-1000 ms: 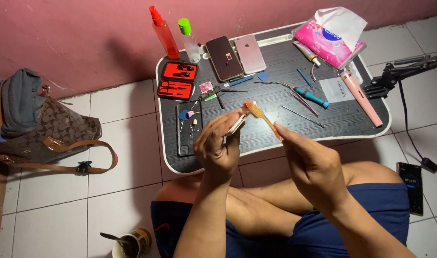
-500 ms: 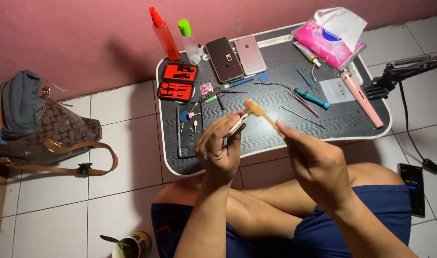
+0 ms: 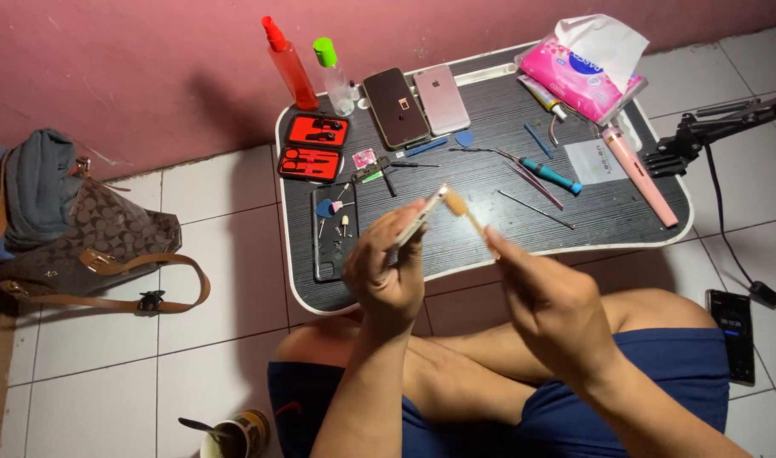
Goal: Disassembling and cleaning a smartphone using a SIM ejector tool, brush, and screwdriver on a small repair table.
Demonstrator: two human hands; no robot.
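My left hand grips a thin flat phone part edge-on, raised above the near edge of the black lap table. My right hand holds a small brush with a pale orange bristle head, whose tip touches the top end of the part. Both hands hover over my crossed legs. On the table under them lies an opened black phone frame with tiny screws and a blue pick.
The table carries a red tool kit, red spray bottle, green-capped bottle, two phones, tweezers, a teal screwdriver, pink tissue pack and pink tool. A brown handbag lies left, a cup near my knee, another phone right.
The brush head has shifted slightly along the top of the part; both hands stay in nearly the same place.
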